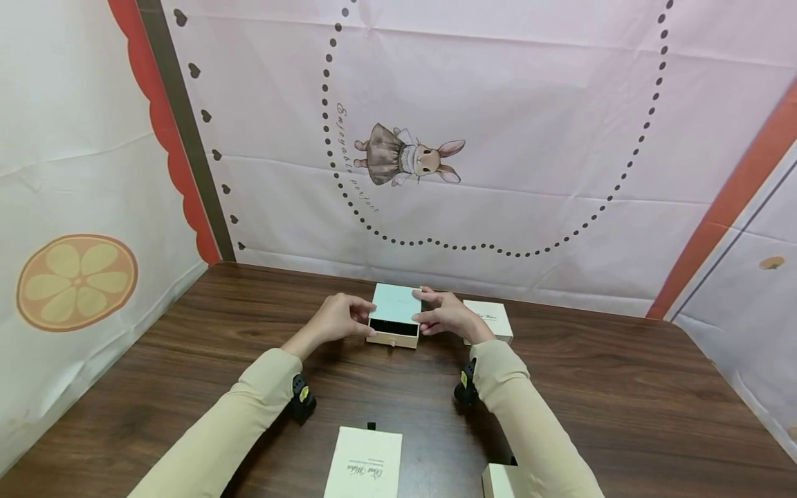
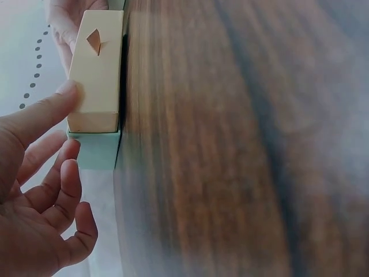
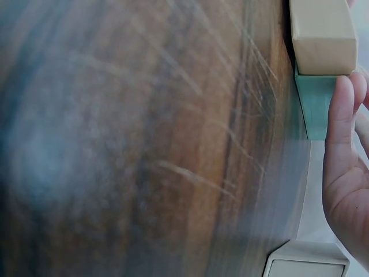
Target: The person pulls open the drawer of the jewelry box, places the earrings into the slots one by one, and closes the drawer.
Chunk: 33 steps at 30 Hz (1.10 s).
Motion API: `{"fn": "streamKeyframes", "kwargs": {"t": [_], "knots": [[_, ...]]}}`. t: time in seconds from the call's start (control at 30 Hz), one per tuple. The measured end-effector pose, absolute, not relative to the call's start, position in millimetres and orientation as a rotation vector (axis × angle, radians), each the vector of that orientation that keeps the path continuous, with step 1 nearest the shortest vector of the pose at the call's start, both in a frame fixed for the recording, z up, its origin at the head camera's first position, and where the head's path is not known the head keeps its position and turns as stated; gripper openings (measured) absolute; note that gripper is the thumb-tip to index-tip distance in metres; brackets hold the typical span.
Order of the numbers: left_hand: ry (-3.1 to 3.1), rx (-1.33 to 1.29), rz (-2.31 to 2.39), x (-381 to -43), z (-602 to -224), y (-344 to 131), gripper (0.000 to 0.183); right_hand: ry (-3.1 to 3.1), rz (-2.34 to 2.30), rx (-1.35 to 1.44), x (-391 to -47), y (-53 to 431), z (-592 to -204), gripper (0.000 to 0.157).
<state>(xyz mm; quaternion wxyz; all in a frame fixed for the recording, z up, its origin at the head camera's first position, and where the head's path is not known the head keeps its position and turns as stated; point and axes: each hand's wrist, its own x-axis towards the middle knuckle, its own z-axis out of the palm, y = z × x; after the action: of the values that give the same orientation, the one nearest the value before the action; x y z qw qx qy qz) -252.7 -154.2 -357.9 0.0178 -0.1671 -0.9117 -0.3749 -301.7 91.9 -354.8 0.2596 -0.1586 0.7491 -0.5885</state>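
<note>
A small drawer box stands near the table's back edge, with a mint-green sleeve (image 1: pixel 396 302) and a cream drawer (image 1: pixel 392 339) pulled partly out towards me. The drawer's dark inside shows, and a small tab (image 2: pixel 94 41) sits on its front. My left hand (image 1: pixel 341 318) is at the box's left side. Its thumb touches the drawer's front near the corner; the other fingers bend loosely beside the sleeve. From the right, my right hand (image 1: pixel 450 315) holds the sleeve, fingers at its upper edge and thumb along its side. Part of that hand leaves the right wrist view.
Behind my right wrist stands a white lettered box (image 1: pixel 488 318). Nearer to me lies a flat cream lettered box (image 1: pixel 363 463) with a black tab. Another cream box (image 1: pixel 498 481) is partly covered by my right sleeve. A printed cloth (image 1: pixel 498 124) hangs behind the table.
</note>
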Motion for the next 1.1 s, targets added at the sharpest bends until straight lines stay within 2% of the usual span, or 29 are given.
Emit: {"fn": "streamKeyframes", "kwargs": {"t": [1.1], "knots": [[-2.832, -0.472, -1.201, -270.5, -358.3, -151.9, 0.037, 2.031, -1.607, -0.407, -302.7, 91.7, -356.1, 0.063]]}}
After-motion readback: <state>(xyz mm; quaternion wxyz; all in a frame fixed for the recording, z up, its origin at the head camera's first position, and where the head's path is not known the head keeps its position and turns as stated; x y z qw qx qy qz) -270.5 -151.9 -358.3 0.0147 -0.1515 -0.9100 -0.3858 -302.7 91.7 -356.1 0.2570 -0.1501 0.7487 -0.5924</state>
